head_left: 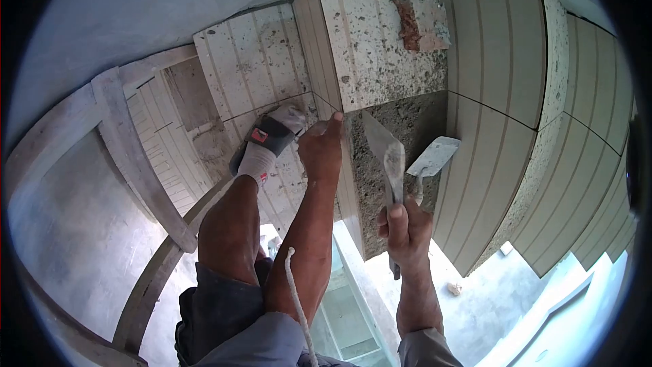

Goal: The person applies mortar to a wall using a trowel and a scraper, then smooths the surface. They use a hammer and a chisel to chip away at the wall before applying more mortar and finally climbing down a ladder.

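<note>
My right hand [409, 234] is closed around the handle of a trowel [386, 153], its pointed blade over a bed of grey mortar [370, 194]. A second trowel [435, 155] lies at the mortar's right side, near the striped tiles, with its handle towards my right hand. My left hand [320, 149] is closed at the edge of the upright riser tile [346, 197] left of the mortar. Its thumb rests along the tile's edge; the other fingers are mostly hidden. Just beyond the mortar, a speckled, striped tread tile [373, 41] is in place.
A broken piece of brick [422, 22] lies on the tread tile. My foot in a sandal [275, 132] stands on the lower step at left. A wooden railing [136, 149] runs along the left side. More striped tiled steps [489, 47] rise at right. A white cord [295, 292] hangs in front.
</note>
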Demonstrator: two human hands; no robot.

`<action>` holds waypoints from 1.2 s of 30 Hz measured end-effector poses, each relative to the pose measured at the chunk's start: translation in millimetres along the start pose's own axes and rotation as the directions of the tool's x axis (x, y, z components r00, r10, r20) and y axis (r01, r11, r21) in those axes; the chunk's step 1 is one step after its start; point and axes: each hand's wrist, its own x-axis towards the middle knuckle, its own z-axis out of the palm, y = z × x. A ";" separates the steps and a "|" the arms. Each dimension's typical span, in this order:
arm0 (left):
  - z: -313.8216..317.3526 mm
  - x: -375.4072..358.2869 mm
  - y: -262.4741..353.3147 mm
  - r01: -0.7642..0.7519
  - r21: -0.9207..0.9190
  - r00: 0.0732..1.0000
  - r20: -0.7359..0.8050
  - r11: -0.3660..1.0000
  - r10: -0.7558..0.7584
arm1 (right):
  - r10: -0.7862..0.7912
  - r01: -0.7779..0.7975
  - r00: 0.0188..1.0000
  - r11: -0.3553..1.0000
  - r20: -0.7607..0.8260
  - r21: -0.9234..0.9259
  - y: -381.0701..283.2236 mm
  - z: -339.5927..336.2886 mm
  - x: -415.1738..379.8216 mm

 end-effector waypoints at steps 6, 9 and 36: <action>1.2 1.7 13.1 -0.010 0.084 1.000 0.000 0.996 0.010 | -0.044 0.053 0.998 0.977 0.049 -0.205 8.3 7.4 22.2; -0.5 -2.4 6.4 0.001 0.028 1.000 -0.003 1.000 -0.001 | -0.036 0.030 0.998 0.992 -0.043 -0.120 9.0 6.0 9.8; -1.2 -4.9 3.2 -0.021 -0.170 0.993 0.110 0.985 0.040 | 0.073 -0.082 0.968 0.996 -0.239 -0.027 15.7 21.8 -25.3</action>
